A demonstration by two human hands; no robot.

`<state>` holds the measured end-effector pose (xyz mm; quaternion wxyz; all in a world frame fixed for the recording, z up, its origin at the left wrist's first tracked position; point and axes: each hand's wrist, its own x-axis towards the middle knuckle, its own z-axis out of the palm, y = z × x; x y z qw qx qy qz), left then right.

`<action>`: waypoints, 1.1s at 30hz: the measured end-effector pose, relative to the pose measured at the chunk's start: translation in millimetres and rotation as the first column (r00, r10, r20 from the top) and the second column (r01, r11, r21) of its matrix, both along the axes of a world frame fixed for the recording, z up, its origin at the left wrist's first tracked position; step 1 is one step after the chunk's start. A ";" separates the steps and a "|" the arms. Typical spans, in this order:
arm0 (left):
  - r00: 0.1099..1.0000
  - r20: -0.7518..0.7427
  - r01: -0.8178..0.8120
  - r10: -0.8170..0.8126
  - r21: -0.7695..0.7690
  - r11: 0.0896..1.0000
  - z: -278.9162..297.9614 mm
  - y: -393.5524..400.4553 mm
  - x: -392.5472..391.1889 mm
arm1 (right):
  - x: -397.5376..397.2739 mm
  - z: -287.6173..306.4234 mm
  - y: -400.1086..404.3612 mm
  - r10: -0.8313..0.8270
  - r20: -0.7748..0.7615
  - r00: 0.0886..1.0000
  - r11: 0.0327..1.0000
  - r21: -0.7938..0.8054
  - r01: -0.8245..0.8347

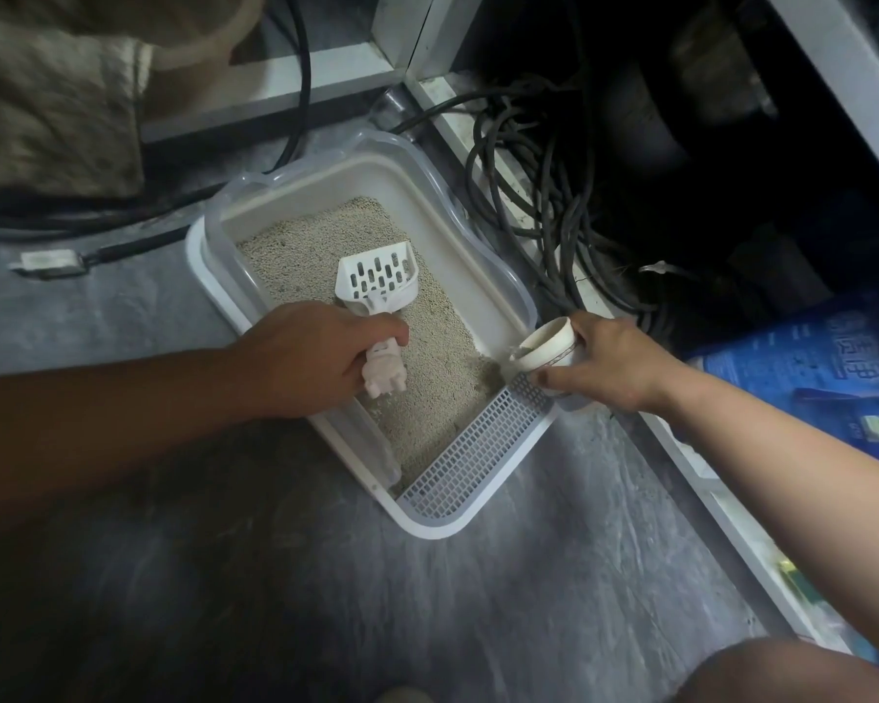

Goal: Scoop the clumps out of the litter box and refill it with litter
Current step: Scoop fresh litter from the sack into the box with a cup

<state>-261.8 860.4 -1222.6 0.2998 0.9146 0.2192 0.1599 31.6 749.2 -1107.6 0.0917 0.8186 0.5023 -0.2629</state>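
Left hand (321,355): fingers curled round the slotted scoop's (379,284) handle, over the litter (427,398).
Right hand (615,365): fingers wrapped round a tipped white cup (549,347) at the litter box's (483,276) right edge.
Nearby: black cables (544,195) beside the box; blue bag (823,362) further right.

White rect. litter box (483,291) on the grey floor, clear rim guard on top, grey mesh step at near end. Pale granular litter (321,235) fills the bottom. White slotted scoop (376,281) lies on the litter, blade facing far end. White cup (549,350) tilted over box's near-right corner.
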 end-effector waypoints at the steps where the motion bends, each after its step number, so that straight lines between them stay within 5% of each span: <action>1: 1.000 -0.003 0.002 -0.002 -0.002 1.000 0.3 0.0 -0.4 | -0.8 0.5 -0.4 0.013 -0.020 1.000 1.000 -0.025 -0.014; 10: 0.979 -0.178 0.094 -0.097 -0.028 0.995 11.5 17.3 -6.7 | -41.9 -2.9 -1.3 0.175 -0.274 0.946 0.975 -0.082 -0.205; 19: 0.975 -0.203 0.101 -0.085 0.068 0.993 12.9 32.8 -19.4 | -60.6 -2.2 14.6 0.263 -0.153 0.953 0.964 -0.002 -0.266; 33: 0.973 -0.222 0.081 -0.063 0.073 0.994 13.2 32.6 -16.7 | -62.7 -9.0 6.2 0.240 -0.213 0.947 0.960 -0.094 -0.264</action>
